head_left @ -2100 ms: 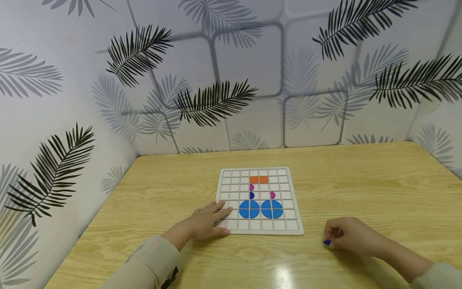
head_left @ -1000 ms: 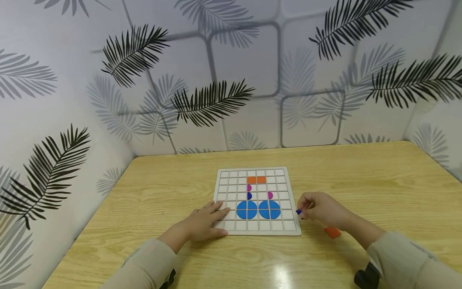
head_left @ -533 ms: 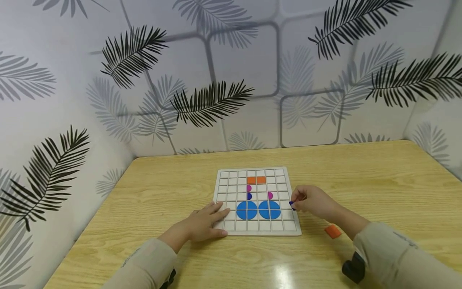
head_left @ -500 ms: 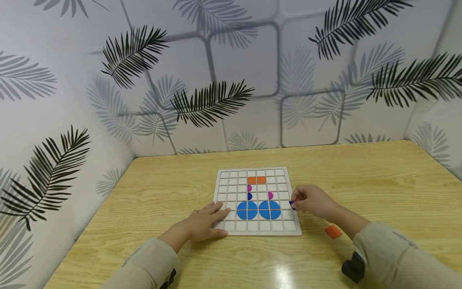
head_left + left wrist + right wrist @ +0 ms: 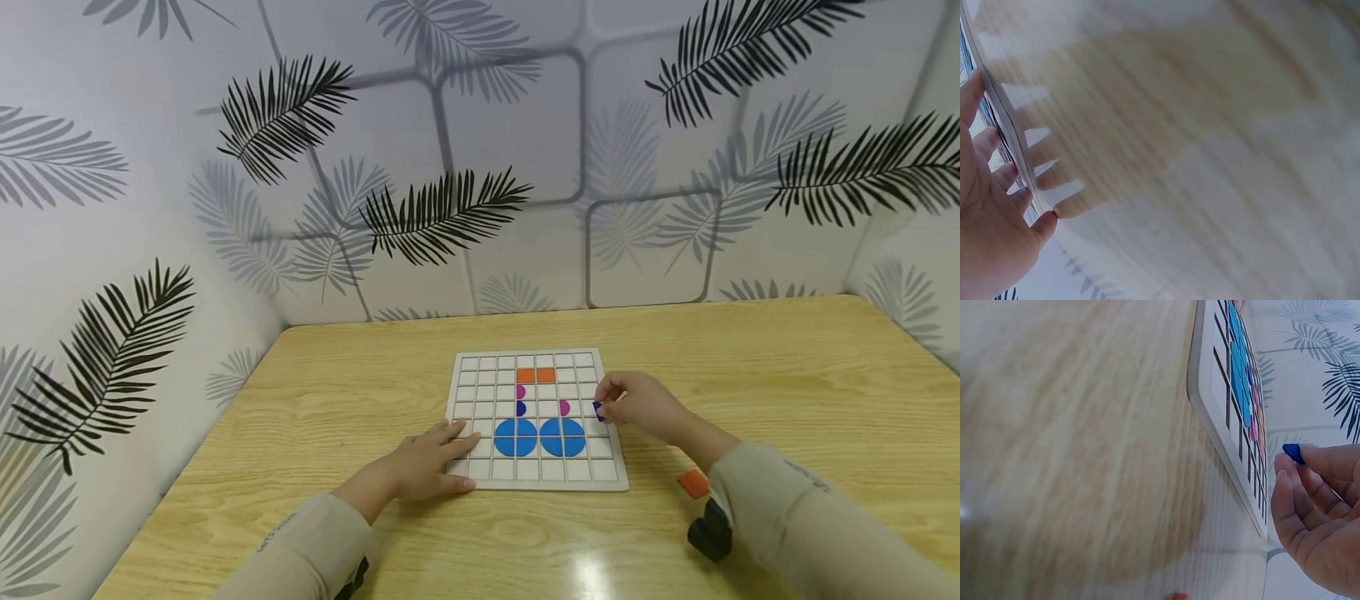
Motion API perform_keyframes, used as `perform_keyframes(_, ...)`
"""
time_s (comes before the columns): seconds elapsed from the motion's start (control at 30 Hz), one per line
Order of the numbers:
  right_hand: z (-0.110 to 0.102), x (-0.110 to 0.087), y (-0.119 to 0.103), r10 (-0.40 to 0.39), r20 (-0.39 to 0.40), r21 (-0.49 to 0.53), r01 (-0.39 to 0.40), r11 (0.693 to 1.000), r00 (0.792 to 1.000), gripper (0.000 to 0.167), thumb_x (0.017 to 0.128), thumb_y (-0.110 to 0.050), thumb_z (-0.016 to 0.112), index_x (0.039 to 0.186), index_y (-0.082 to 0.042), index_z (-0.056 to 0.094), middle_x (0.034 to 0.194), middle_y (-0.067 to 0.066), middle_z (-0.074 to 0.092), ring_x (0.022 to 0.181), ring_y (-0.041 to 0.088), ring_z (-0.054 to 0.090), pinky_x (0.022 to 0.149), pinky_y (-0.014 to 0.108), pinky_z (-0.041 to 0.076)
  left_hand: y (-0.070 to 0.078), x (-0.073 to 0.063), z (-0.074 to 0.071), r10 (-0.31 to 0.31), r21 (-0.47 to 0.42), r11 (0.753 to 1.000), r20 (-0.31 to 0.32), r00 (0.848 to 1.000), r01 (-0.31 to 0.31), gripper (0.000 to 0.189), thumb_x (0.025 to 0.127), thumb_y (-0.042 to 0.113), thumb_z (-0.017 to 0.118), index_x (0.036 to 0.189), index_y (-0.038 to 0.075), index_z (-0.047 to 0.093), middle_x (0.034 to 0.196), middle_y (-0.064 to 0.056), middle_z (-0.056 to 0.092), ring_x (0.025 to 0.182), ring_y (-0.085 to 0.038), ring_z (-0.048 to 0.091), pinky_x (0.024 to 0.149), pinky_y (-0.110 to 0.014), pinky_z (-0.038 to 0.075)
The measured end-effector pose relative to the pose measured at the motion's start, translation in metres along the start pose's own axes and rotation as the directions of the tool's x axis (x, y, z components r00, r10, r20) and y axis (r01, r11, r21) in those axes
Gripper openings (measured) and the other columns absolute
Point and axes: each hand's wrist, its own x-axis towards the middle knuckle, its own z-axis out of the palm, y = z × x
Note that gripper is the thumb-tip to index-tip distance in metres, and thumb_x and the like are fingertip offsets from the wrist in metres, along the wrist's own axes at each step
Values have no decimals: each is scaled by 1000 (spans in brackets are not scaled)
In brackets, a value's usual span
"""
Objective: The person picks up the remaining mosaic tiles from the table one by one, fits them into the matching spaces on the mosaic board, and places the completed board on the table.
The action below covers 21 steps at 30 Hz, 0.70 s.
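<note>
My left hand (image 5: 427,462) rests flat with spread fingers on the left edge of a white gridded board (image 5: 506,470); the left wrist view shows its fingertips on the rim. Over the board's right edge, my right hand (image 5: 641,407) pinches a small dark blue tile (image 5: 1294,453) between thumb and fingers; its full shape is partly hidden. On the board lie two blue circles (image 5: 515,437) split by grid lines, two orange squares (image 5: 527,375), two magenta half-round tiles (image 5: 565,407) and a dark blue half-round tile (image 5: 521,408).
A loose orange tile (image 5: 693,483) lies on the wooden table (image 5: 360,375) beside the right forearm. A black wrist device (image 5: 709,530) sits under the right sleeve. Behind the table stands a leaf-patterned wall (image 5: 517,242).
My right hand has moved left and away from me, from the table to the board's right edge, carrying the dark blue tile. The loose orange tile has come into sight. The left hand stays put.
</note>
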Motion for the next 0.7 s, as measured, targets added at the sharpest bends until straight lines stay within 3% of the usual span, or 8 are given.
perform_keyframes(0.3, 4, 22, -1, -6, 18, -43, 6, 999, 1000, 16, 81, 1, 52, 96, 0, 59, 79, 9, 47, 70, 19, 51, 61, 28, 45, -3, 0, 2, -3, 3, 1000, 3, 1000, 3, 66, 83, 52, 44, 138, 22, 24, 143, -4, 14, 129, -26, 8, 93, -54, 18)
perform_keyframes(0.7, 17, 46, 0, 3, -10, -46, -4, 999, 1000, 13, 83, -1, 51, 94, 2, 57, 76, 8, 52, 68, 18, 51, 61, 27, 45, -1, -1, 0, -17, 5, 1000, 15, 1000, 16, 65, 83, 51, 45, 138, 22, 24, 143, -4, 14, 129, -26, 8, 93, -55, 18)
